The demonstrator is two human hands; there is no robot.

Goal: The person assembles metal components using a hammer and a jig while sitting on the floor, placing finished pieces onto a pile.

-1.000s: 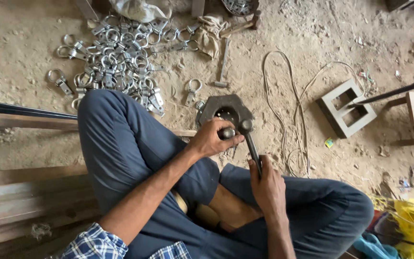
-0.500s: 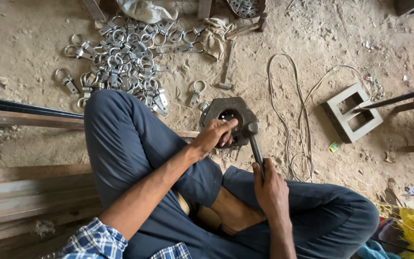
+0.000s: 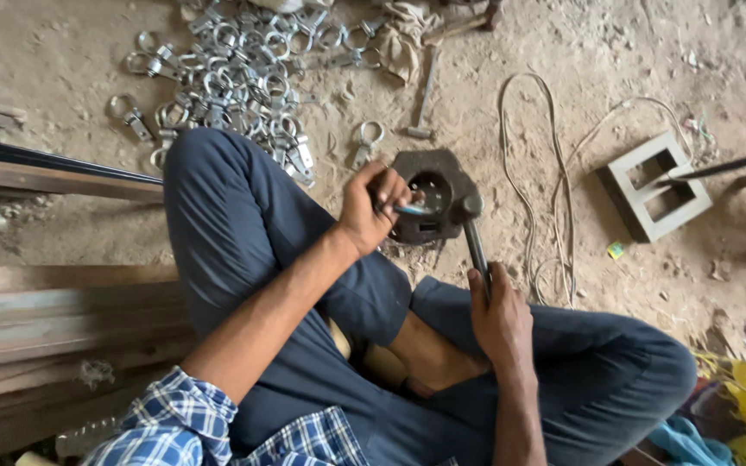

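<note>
Left hand point(image 3: 373, 211) closed on small shiny metal piece point(image 3: 411, 210) at dark round iron die block point(image 3: 432, 200) on dirt floor point(image 3: 563, 224); right hand point(image 3: 498, 315) fisted round dark steel lever handle point(image 3: 477, 250). Best keep piece seated, fingers off the hole, lever pulled steady

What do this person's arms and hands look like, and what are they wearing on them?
Both are bare: the left hand and the right hand have no gloves, rings, watch or bands showing. The left forearm is uncovered up to a blue-and-white checked shirt sleeve, rolled near the elbow. The right sleeve lies out of view.
</note>
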